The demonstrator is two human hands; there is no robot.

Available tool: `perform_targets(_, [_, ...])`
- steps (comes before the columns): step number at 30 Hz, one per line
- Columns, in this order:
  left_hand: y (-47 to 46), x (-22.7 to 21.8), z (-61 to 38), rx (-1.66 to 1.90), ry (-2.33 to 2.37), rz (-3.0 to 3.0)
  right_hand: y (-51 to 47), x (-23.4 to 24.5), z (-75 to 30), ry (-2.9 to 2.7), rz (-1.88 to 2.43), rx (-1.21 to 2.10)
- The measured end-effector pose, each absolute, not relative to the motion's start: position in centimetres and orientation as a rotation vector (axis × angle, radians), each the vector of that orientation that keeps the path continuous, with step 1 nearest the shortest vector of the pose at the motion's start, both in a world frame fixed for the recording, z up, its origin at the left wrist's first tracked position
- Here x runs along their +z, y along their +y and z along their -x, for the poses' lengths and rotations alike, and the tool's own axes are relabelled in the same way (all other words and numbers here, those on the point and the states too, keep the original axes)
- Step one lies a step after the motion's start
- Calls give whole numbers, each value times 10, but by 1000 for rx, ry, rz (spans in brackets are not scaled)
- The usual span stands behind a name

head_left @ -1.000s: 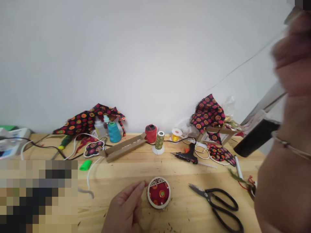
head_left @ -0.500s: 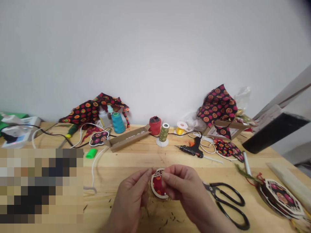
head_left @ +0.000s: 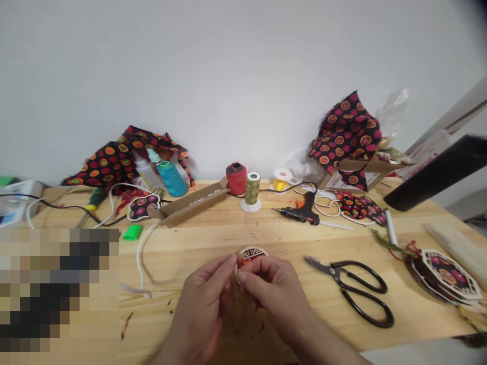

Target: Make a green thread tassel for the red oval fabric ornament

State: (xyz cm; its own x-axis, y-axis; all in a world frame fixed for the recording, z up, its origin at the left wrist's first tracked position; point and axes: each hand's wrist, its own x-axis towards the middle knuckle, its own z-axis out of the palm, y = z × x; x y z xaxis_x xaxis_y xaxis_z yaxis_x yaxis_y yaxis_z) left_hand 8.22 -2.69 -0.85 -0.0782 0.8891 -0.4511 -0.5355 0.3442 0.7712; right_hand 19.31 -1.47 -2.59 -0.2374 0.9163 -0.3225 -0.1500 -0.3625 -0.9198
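A small round wooden ornament [head_left: 251,253] with red patterned fabric and a fretwork top is held just above the wooden table [head_left: 266,235] near its front edge. My left hand [head_left: 203,306] pinches its left rim with fingertips closed. My right hand [head_left: 274,291] covers its right and lower part, fingers curled round it. Most of the ornament is hidden behind my fingers.
Black scissors [head_left: 355,289] lie right of my hands. Behind are a glue gun [head_left: 299,213], red, olive, yellow and teal thread spools, a cardboard strip [head_left: 190,205], patterned fabric, a white cord, a green clip [head_left: 132,232]. Stacked finished ornaments [head_left: 443,274] sit at far right.
My right hand came down from beside the camera and took hold of the ornament with the left. The ornament rose off the table. The view tilted down a little.
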Motion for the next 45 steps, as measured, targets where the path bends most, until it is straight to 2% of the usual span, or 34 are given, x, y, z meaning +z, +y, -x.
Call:
perform_targets(24, [-31, -14, -82, 1221, 1182, -428, -20, -29, -197, -1183, 1384, 1653])
perform_targets(45, [-30, -16, -80, 1203, 1227, -537, -23, -26, -205, -1371, 1348, 1680])
